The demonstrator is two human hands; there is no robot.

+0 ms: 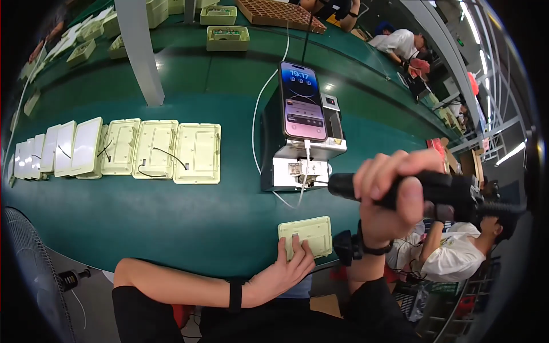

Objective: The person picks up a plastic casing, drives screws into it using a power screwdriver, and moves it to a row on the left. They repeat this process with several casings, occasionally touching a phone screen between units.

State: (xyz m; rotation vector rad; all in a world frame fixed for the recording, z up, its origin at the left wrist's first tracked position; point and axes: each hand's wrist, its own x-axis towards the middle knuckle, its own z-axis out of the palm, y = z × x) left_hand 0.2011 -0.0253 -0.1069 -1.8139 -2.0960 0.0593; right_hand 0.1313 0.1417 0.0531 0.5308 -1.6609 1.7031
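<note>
My right hand (394,188) is wrapped around a black electric screwdriver (440,191), held nearly level. Its nose end points left at the front of a black and silver screw feeder (286,170); I cannot tell whether the bit touches it. With bent fingers, my left hand (286,268) grips a pale green plastic cover (313,233) near the table's front edge. The thumb is hidden. Moulded ribs and a small slot show on the cover's upturned face. Propped on the feeder is a phone (301,102) with a white cable plugged into its bottom.
At left stands a row of pale green covers (197,154) and white panels (86,147), some with black wires. A grey post (139,51) rises behind them. Green bins (227,39) and a brown grid tray (280,14) sit at the back. A fan (34,268) is lower left; co-workers sit at right.
</note>
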